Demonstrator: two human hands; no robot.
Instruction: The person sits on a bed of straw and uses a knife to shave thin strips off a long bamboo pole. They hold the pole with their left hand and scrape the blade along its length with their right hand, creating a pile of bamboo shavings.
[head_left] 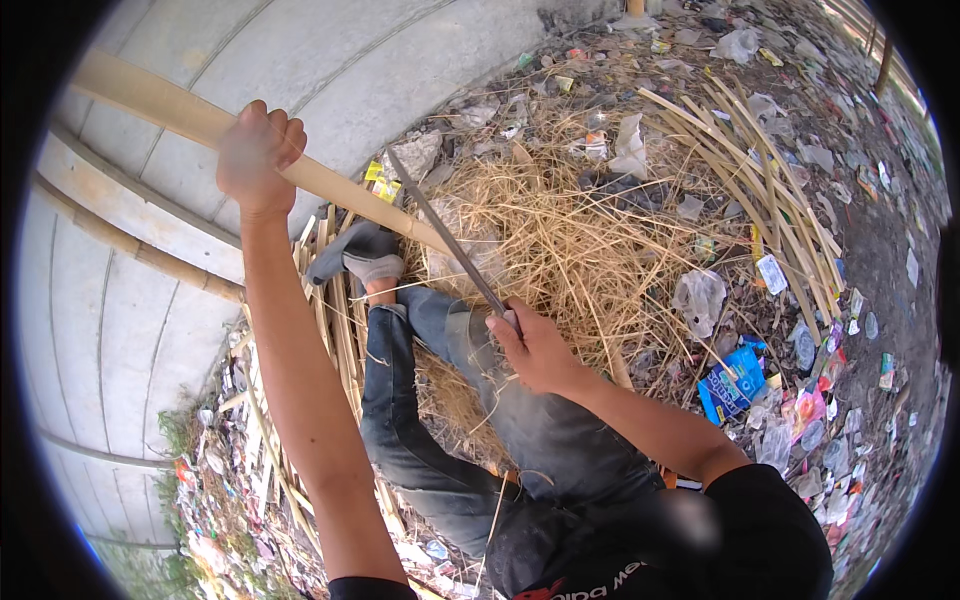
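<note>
My left hand (pixel 262 165), raised at the upper left, is wrapped round a long flat strip of split bamboo (pixel 350 196). The strip slants from the upper left down toward my knees. In my right hand (pixel 535 348), above my thigh, is the handle of a long dark-bladed machete (pixel 440 228). Its blade points up and to the left and crosses the strip near the strip's lower end. Whether blade and strip touch, I cannot tell.
My jeans-clad legs (pixel 430 440) are bent beneath my arms. Bamboo shavings (pixel 590 250) are heaped ahead. Bamboo strips lie in a bundle (pixel 775 190) at the right, others (pixel 345 345) by my left. A concrete wall (pixel 300 60) rises at the left; litter such as a blue packet (pixel 733 385) covers the ground.
</note>
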